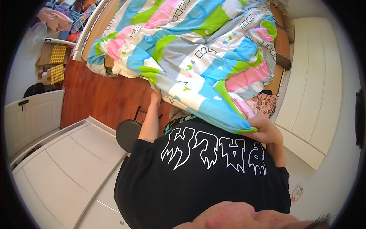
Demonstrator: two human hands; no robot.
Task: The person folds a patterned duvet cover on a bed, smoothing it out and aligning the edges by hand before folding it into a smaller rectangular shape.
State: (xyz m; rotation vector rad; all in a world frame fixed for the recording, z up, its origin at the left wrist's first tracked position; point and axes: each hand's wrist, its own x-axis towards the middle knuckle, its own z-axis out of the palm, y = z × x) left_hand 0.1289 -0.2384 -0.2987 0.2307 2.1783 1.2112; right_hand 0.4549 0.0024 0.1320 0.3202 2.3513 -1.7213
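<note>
A large duvet [179,49] patterned in blue, green, pink, grey and white covers most of the bed, rumpled in folds. Its near edge is pulled toward my body. My left hand [155,96] grips that edge at the left, the fingers partly hidden by the cloth. At the right, close to my black shirt, my right hand [263,129] is closed round a blue and green corner of the duvet. Between my two hands the cloth stretches in a slanting band, lower at the right.
A round black stool [129,134] stands left of me on the red-brown wooden floor [95,95]. White panelled furniture [68,168] fills the lower left. A cream headboard-like panel [310,84] lies along the right. Floral cloth [265,104] shows beside the bed's near right corner. Clutter sits far left.
</note>
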